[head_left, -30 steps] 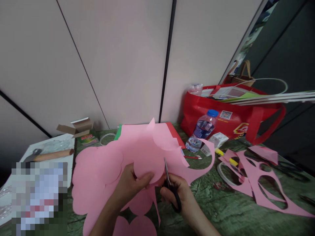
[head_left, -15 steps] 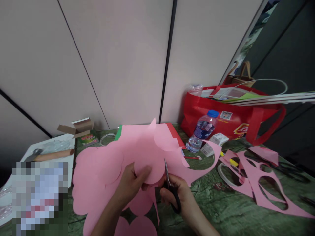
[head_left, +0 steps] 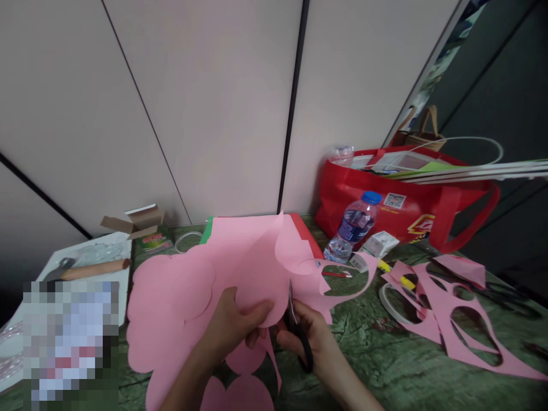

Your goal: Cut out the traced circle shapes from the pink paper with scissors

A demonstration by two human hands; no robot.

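My left hand [head_left: 240, 322] pinches a sheet of pink paper [head_left: 265, 288] along its near edge, thumb on top. In my right hand [head_left: 310, 331] is a pair of scissors [head_left: 305, 342] with black handles, fingers wrapped through the loops. The blades point away from me and sit at the curved edge of the sheet, close to my left thumb. A thin cut strip [head_left: 274, 359] dangles below my hands. To the right, the sheet runs on into a curved offcut with an opening in it. Pink paper circles [head_left: 171, 308] overlap on the table at the left.
Pink scraps with round holes [head_left: 445, 319] lie at the right, beside a tape roll [head_left: 391, 311]. A water bottle [head_left: 353, 228] stands before a red bag [head_left: 385, 194]. An opened small box [head_left: 152, 237] and a wooden-handled tool [head_left: 96, 269] are at the left.
The held sheet has turned a little, and its upright tip has shifted right. The offcut at the right has dropped lower. The scissors stay at the edge, nearly in the same place.
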